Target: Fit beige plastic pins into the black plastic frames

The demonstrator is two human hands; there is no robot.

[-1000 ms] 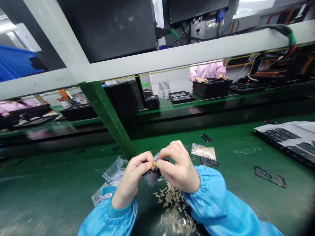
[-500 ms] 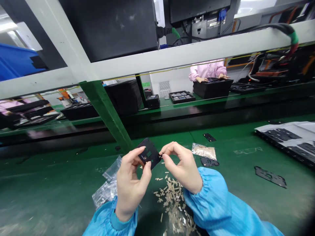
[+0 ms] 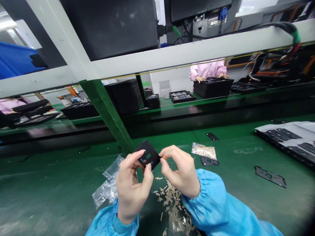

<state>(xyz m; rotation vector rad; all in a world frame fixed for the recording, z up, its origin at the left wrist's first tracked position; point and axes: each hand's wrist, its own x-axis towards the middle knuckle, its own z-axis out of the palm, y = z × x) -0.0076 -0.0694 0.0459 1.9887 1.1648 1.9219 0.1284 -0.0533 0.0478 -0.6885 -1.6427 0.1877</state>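
My left hand grips a flat black plate with small cut-out windows, holding it up over the green bench. My right hand pinches at the plate's right corner; any small piece between those fingertips is hidden. Below both hands lies a scattered pile of small tan strips. A crumpled transparent plastic bag lies under my left hand, and a small foil bag lies beyond my right hand. Light-blue sleeves cover both forearms.
Loose black plates lie on the bench at right, beside a tray of plates on white sheeting. A green upright and white crossbar stand ahead. Beyond them, a co-worker's pink sleeve is at a black box.
The black plate has risen from low between my hands and turned its face toward me. A small gold piece seen earlier at it no longer shows. My hands have moved slightly apart.
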